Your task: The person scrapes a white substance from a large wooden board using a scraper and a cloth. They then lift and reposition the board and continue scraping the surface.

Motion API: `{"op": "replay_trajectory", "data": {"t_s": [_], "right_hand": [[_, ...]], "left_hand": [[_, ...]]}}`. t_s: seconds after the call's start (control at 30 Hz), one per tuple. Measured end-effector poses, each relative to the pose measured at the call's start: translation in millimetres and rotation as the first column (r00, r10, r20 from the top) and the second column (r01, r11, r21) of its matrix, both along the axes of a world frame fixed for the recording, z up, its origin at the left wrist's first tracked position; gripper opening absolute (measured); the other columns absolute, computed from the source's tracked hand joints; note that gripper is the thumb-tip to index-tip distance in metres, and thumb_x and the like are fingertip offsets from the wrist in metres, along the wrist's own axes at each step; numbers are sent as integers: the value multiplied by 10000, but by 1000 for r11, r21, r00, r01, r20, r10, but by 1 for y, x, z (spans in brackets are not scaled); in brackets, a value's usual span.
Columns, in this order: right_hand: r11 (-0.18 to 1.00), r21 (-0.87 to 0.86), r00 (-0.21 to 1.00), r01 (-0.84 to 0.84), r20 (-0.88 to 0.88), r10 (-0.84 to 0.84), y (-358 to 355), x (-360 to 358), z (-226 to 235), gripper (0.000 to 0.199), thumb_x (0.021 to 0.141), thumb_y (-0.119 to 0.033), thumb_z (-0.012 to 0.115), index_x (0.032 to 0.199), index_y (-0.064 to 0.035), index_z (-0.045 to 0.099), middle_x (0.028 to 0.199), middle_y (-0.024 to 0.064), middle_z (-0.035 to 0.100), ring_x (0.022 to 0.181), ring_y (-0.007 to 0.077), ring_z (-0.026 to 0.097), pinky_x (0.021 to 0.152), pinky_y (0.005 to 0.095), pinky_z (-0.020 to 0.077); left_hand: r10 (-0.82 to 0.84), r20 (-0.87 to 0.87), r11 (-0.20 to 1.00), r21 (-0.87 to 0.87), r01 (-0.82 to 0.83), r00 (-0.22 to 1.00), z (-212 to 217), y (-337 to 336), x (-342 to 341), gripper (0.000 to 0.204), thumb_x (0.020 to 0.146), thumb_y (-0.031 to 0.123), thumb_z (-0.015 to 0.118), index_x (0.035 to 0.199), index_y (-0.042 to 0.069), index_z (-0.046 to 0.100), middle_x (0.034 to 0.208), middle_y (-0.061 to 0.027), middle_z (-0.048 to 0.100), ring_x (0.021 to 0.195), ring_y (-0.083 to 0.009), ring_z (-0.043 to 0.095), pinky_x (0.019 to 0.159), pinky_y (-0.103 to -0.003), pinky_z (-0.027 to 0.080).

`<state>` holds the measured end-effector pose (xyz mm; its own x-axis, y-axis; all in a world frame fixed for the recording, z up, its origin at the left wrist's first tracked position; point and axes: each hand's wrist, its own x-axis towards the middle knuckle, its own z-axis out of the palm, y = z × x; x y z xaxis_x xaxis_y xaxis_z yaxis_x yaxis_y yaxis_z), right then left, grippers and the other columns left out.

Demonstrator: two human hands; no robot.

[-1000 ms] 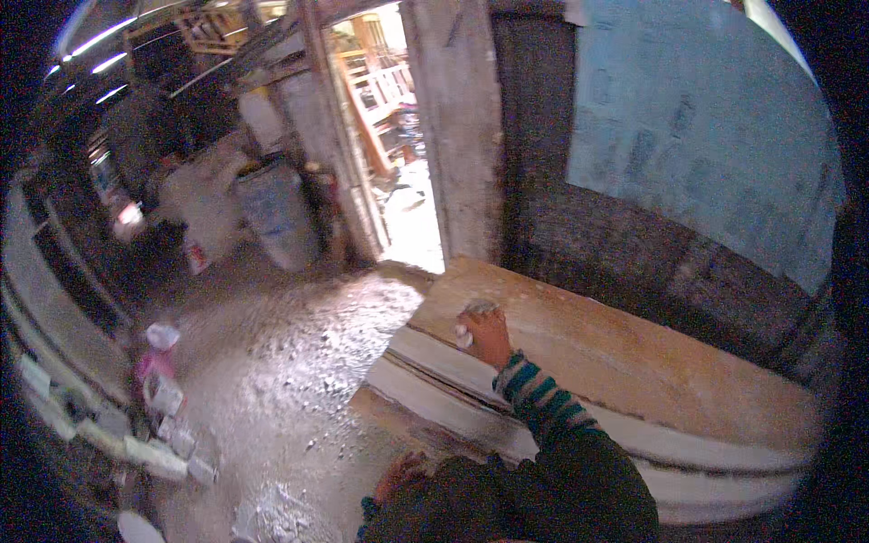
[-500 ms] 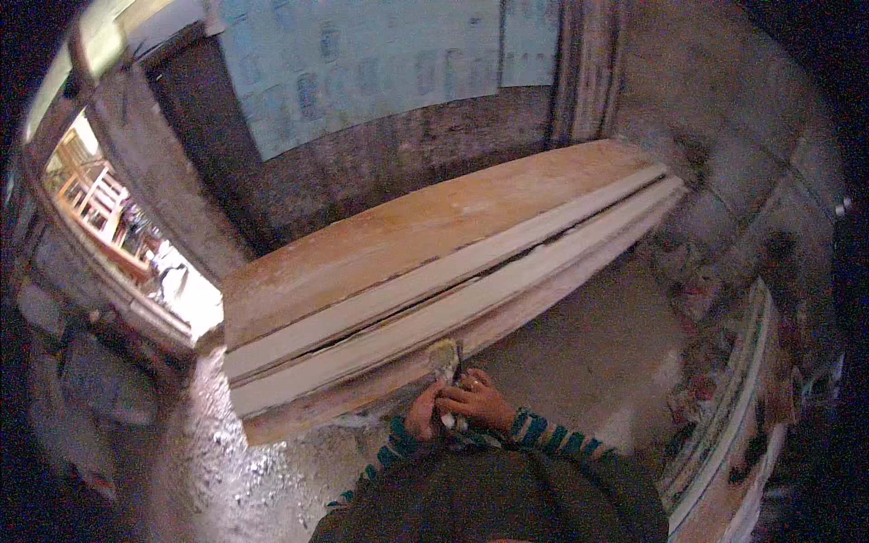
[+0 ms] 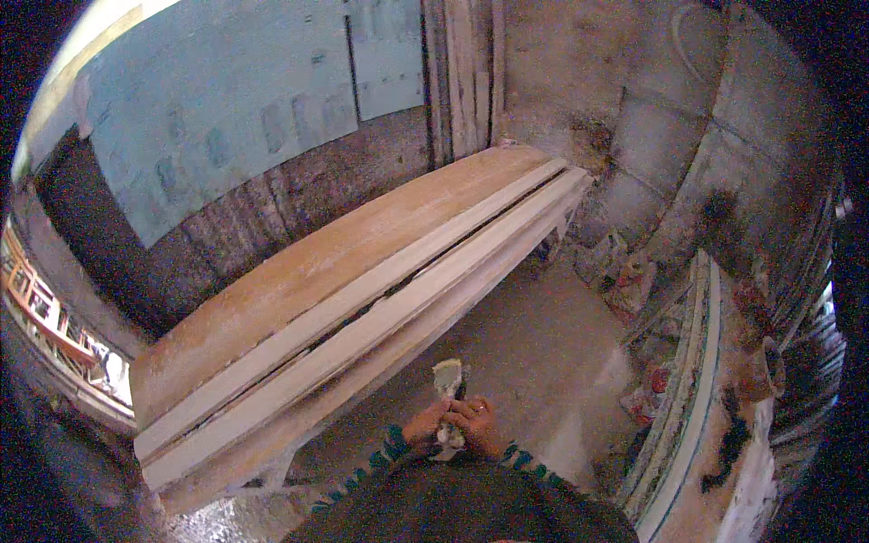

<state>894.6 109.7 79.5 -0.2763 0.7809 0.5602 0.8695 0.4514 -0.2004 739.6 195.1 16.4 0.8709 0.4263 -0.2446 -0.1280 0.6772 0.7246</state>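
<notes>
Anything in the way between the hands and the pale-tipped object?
Nothing visible. The left hand and right hand are together on the pale-tipped object, its tip showing beyond the fingers. The long boards lie past it, not between.

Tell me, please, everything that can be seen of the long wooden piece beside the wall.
The long wooden piece has a broad brown panel on the side nearer the wall, then two pale boards running lengthwise, dark between them. Its surface looks patchy. It slants across the picture from lower left to upper middle, long top facing up. Neither the left hand nor the right hand touches it; its supports are unclear.
</notes>
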Motion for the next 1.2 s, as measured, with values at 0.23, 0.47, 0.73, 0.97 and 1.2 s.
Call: {"op": "replay_trajectory", "data": {"t_s": [0.23, 0.47, 0.73, 0.97, 1.2], "right_hand": [[999, -7, 994, -34, -104, 33, 61, 134, 15, 370, 741, -250, 713, 1100, -213, 632, 1278, 24, 581, 993, 254, 588, 979, 480, 361], [958, -226, 737, 178, -614, -282, 136, 255, -25, 321, 783, -155, 748, 1078, -138, 623, 1228, 98, 589, 996, 265, 592, 948, 443, 438], [859, -331, 97, 390, -913, -395, 208, 413, -58, 318, 800, -114, 741, 1076, -73, 588, 1079, 50, 570, 990, 158, 561, 842, 287, 486], [891, -343, -170, 299, -937, -305, 249, 512, -56, 381, 873, -155, 652, 1216, -40, 531, 1116, 46, 551, 990, 169, 555, 865, 276, 460], [921, -333, -239, 203, -929, -283, 303, 694, -163, 409, 872, -140, 624, 1226, -40, 445, 1062, 86, 560, 936, 152, 558, 798, 296, 478]], "left_hand": [[-157, 16, 769, 629, 112, 988, -26, 99, 132, 409, 984, 364, 459, 1283, 86, 474, 1086, -87, 624, 986, -194, 611, 770, -336, 550], [-300, -74, 954, -19, 299, 951, -1, 212, 240, 514, 943, 351, 556, 1369, 131, 371, 1059, -65, 617, 741, -152, 640, 598, -258, 545], [-195, -143, 979, -93, 183, 970, -41, 349, 426, 259, 943, 348, 499, 1084, 138, 554, 750, -7, 588, 480, -88, 487, 411, -221, 384], [-57, -207, 946, 302, 119, 977, 39, 418, 536, 290, 924, 375, 429, 996, 136, 576, 733, -5, 581, 519, -98, 497, 451, -223, 401], [377, -19, 331, 937, -116, 926, -26, 499, 614, 143, 799, 143, 528, 908, 91, 604, 823, -72, 593, 659, -180, 558, 610, -307, 461]]}}
